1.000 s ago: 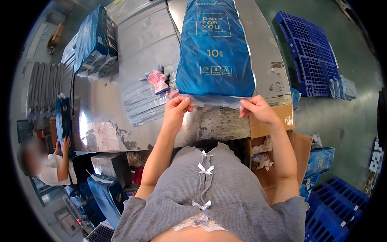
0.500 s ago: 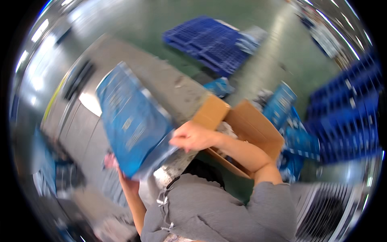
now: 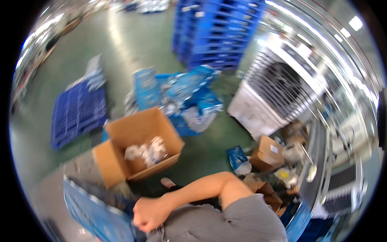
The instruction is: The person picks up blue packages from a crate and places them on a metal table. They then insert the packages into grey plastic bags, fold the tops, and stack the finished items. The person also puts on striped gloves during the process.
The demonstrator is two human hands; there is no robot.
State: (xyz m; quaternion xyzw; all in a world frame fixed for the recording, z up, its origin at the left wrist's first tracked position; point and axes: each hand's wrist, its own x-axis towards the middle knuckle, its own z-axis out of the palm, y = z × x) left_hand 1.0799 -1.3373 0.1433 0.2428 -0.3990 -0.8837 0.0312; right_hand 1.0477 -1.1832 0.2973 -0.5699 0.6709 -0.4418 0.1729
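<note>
Right arm: bare, bent sharply at the elbow, forearm crossing the torso leftward; right hand (image 3: pixel 150 213) curled into a closed fist; left hand out of view.

One open cardboard box (image 3: pixel 139 145), one white cooler (image 3: pixel 278 94)

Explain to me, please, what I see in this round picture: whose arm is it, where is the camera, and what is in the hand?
There is no machine: a person works with bare hands. The camera sits on the person's head and looks down, so the fisheye picture bends at its rim. The right hand, with the forearm across the grey shirt, grips the edge of a blue plastic bag; its fingers are closed. The left hand is not visible. On the green floor stands an open cardboard box with white items inside. Behind it lie a blue pallet and more blue bags. At right stands a white fan unit.
</note>
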